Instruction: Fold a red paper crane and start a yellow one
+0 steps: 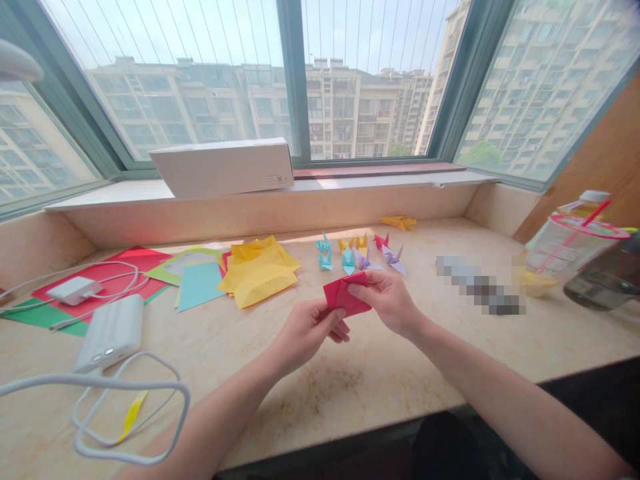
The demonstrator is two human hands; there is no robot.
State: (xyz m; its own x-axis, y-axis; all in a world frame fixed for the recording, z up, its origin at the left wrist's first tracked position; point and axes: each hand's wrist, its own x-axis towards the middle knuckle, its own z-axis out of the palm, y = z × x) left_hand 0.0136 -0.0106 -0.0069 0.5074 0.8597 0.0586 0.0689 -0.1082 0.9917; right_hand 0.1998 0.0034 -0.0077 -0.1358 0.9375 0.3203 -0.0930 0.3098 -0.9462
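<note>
A folded red paper (344, 295) is held above the stone counter (350, 380) between both hands. My left hand (305, 331) pinches its lower left edge with curled fingers. My right hand (386, 298) grips its right side, thumb on top. Behind them stand several small folded paper cranes (360, 255) in blue, yellow, purple and red. One more yellow folded piece (399, 222) lies further back.
Crumpled yellow sheets (260, 270) and flat coloured sheets (197, 283) lie at left. A white power bank (111, 331), charger (74, 290) and cables (120, 400) sit at far left. A white box (223, 167) rests on the sill. A plastic cup with straw (570, 247) stands at right.
</note>
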